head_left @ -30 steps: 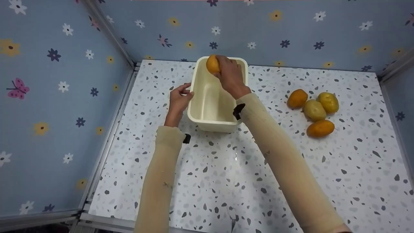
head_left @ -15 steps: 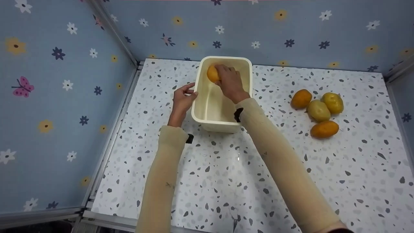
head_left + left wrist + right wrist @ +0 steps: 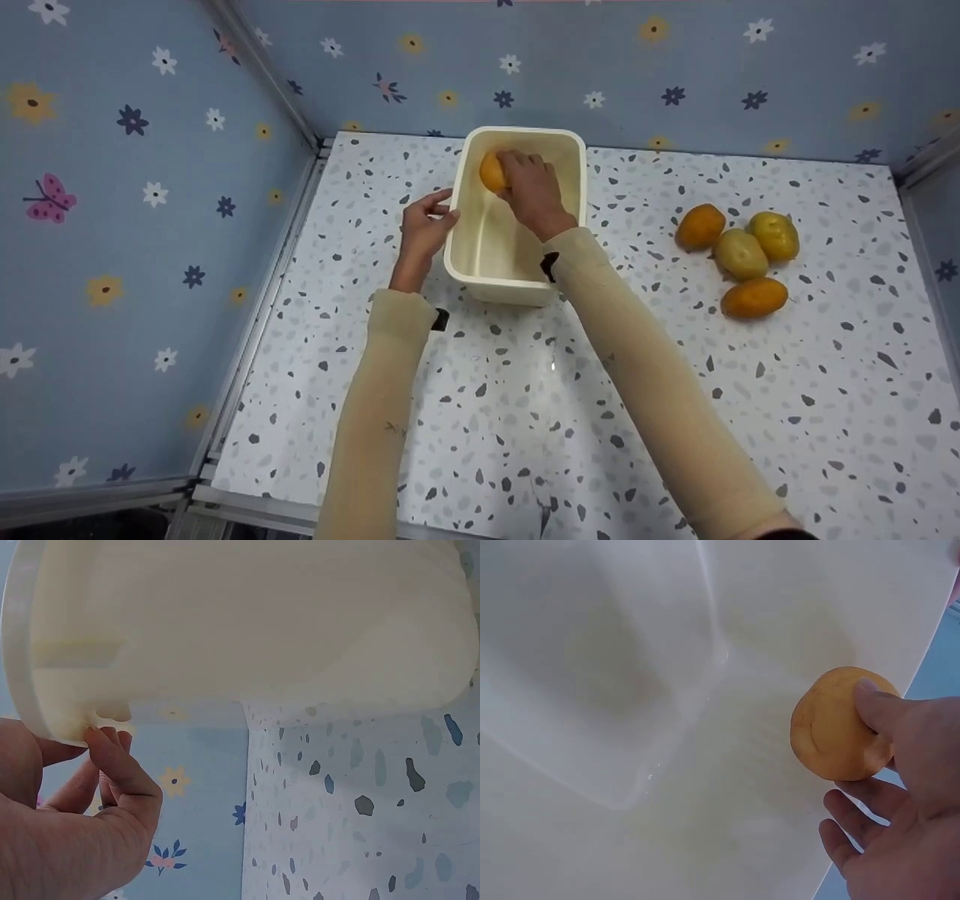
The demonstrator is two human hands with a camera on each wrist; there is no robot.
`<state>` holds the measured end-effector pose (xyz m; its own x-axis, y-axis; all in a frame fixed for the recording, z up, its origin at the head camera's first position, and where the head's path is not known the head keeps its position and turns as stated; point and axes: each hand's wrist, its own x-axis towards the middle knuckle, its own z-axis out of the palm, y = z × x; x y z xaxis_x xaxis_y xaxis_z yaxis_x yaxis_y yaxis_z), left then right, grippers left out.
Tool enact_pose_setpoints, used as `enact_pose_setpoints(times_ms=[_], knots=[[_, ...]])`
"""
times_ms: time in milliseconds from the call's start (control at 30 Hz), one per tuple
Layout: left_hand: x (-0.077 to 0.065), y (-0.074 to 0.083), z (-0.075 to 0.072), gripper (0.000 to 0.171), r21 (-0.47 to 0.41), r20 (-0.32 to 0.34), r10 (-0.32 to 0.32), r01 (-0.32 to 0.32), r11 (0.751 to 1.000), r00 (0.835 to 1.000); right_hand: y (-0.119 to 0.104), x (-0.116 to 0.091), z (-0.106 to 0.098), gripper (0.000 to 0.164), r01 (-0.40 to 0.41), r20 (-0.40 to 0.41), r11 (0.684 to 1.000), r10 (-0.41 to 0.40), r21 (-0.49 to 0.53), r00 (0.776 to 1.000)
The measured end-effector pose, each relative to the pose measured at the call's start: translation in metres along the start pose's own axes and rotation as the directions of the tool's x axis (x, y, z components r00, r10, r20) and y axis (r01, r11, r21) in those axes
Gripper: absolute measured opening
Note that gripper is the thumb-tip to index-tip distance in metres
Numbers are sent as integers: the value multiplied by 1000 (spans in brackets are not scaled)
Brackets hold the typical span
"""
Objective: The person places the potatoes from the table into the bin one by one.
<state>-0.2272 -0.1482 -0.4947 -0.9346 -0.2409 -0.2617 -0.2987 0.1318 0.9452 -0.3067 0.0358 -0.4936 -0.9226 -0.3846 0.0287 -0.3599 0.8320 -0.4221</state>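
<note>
In the head view, a cream plastic bin stands upright toward the back of the table. The left hand pinches its left rim; in the left wrist view the thumb lies just under the lip. Inside the bin's opening, at its far end, the right hand holds an orange-yellow mango. The right wrist view shows the mango between thumb and fingers, over the bin's inner wall, with the other fingers loosely bent below it.
To the right on the speckled table lie two orange mangoes, one behind and one in front. Between them sit two yellowish potato-like pieces. A flowered blue wall rises close behind the bin.
The right hand has lowered the mango from rim height down into the bin, then stays nearly still. The left hand keeps its place on the rim.
</note>
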Motion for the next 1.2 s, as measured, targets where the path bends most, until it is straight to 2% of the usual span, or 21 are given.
enact_pose_setpoints(times_ms=[333,533,833,1200], knots=[[-2,0,-1,42,-11,-10,20,-20,1000,1000,-2,0,-1,62,-21,6,999,20,24,1000],[-2,1,1,43,-2,-22,-6,6,1000,1000,0,1,0,56,-3,-5,1000,4,18,1000],[1,1,1,43,9,-22,-47,47,999,999,1,2,1,44,-24,-9,1000,24,20,1000],[0,1,1,42,10,-29,-36,36,999,999,-1,2,0,41,-33,9,999,32,27,999]])
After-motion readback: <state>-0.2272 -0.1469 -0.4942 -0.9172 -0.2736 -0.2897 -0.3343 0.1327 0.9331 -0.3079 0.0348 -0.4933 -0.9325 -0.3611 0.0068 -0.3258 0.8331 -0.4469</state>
